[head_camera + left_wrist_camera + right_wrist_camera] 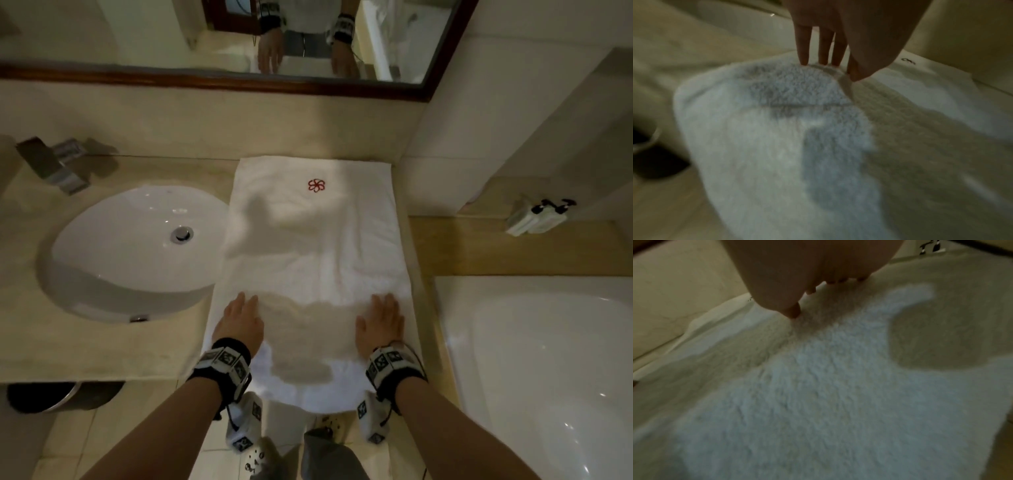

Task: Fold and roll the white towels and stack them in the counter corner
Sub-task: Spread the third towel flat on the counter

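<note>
A white towel (310, 250) with a red flower emblem (316, 185) lies spread lengthwise on the beige counter (102, 346), its near end hanging over the front edge. My left hand (239, 320) lies flat on the towel's near left part, fingers straight. My right hand (380, 320) lies flat on the near right part, fingers straight. In the left wrist view the straight fingers (803, 47) touch the fluffy towel (777, 146). In the right wrist view the fingertips (794, 311) press the towel (818, 386).
A white oval sink (130, 250) with a chrome tap (58, 164) sits left of the towel. A mirror (239, 41) hangs behind. A white bathtub (548, 359) is at the right, with toiletry bottles (534, 214) on its ledge. A wall (431, 154) bounds the counter corner.
</note>
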